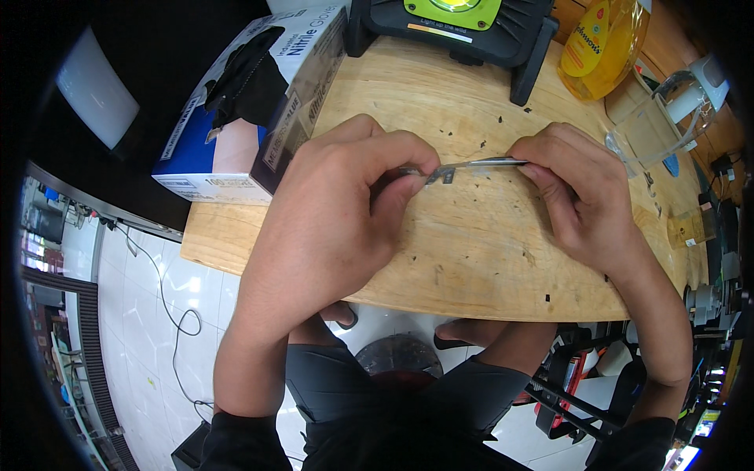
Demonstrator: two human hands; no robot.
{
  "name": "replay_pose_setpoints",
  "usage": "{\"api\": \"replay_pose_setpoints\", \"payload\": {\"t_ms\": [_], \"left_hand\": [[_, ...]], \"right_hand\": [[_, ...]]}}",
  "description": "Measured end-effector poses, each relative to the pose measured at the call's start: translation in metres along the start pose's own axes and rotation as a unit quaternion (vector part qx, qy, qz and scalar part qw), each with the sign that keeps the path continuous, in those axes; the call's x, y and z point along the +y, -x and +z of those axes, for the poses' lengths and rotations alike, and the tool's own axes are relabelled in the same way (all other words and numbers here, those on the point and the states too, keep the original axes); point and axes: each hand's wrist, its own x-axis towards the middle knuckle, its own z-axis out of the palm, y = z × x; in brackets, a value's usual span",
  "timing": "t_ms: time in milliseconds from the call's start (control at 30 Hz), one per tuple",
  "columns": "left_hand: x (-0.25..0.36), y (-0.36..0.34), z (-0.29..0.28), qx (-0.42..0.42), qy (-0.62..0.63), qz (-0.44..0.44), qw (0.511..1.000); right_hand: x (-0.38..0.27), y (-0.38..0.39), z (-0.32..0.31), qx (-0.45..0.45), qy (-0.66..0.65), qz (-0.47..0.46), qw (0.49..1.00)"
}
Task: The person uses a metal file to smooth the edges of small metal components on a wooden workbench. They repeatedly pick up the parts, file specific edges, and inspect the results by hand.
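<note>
Above the wooden table, my left hand pinches a small dark-grey piece between thumb and forefinger. Most of that piece is hidden by the fingertips, so its kind is unclear. From the other side my right hand grips a slim silver metal tool, like a pick or tweezers, with thumb and fingers. It lies nearly level, its thin tip pointing left and meeting or almost meeting the grey piece. Small dark flakes are scattered on the wood around and below both hands.
At the left stands a blue and white glove box with a black glove poking out. A black and green work lamp is at the back. Rightward are a yellow liquid bottle and a clear plastic container. A cable crosses the floor.
</note>
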Motion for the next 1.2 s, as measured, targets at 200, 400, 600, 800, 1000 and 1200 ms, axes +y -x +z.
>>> {"api": "replay_pose_setpoints", "payload": {"t_ms": [200,400,600,800,1000,1200], "left_hand": [[-0.0004,0.0,-0.0002,-0.002,-0.007,0.005,1.0],[0.0,0.0001,-0.0006,-0.006,-0.002,0.0,1.0],[-0.0011,0.0002,-0.0001,-0.002,0.003,0.01,1.0],[-0.0009,0.0001,0.0,0.003,0.005,0.015,1.0],[-0.0026,-0.0007,0.0012,0.006,0.011,0.023,1.0],[-0.003,0.0002,0.0007,0.008,0.007,0.021,1.0]], "right_hand": [[-0.0008,-0.0004,0.0003,-0.005,-0.011,0.007,1.0],[-0.0014,-0.0008,-0.0006,-0.008,-0.004,0.005,1.0],[0.0011,0.0007,-0.0013,-0.019,0.0,-0.003,1.0],[0.0018,0.0007,-0.0031,-0.017,0.0,-0.012,1.0],[0.0005,-0.0008,-0.002,0.0,-0.006,-0.014,1.0],[-0.0012,-0.0007,0.0006,-0.001,-0.018,-0.001,1.0]]}}
